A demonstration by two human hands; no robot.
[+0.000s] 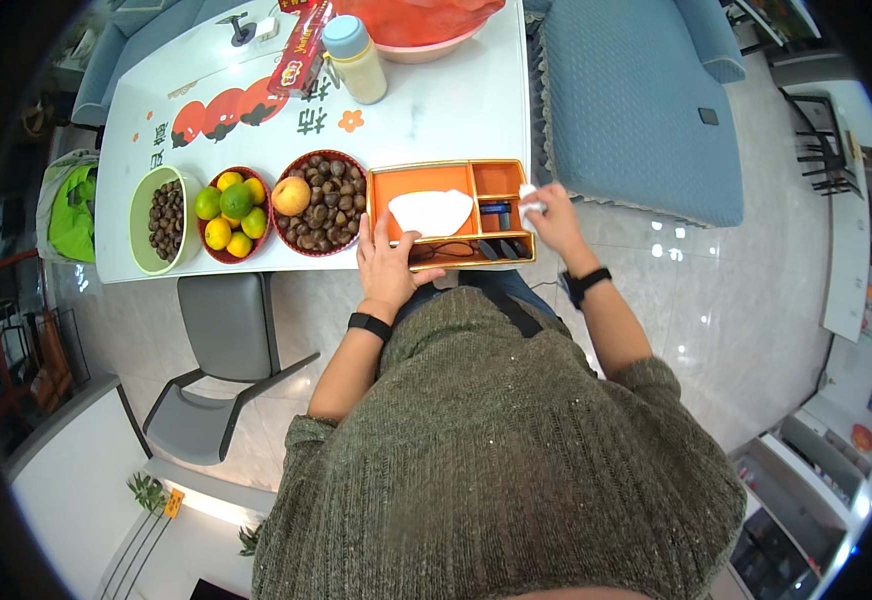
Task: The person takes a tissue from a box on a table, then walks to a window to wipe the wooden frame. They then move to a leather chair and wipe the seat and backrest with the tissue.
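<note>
An orange tissue box with gold edges and side compartments stands at the table's near right corner. White tissue pokes up from its large section. My left hand rests with spread fingers on the box's near left corner. Pinched in my right hand is a crumpled white tissue, against the box's right edge. Blue cylinders, perhaps batteries, lie in the small middle compartment. In the front compartment are a dark cord and several dark flat items.
Left of the box are a red basket of chestnuts with one peach-coloured fruit, a basket of citrus and a green bowl of nuts. Farther back stand a bottle, a red carton and a basin. A grey chair is near left.
</note>
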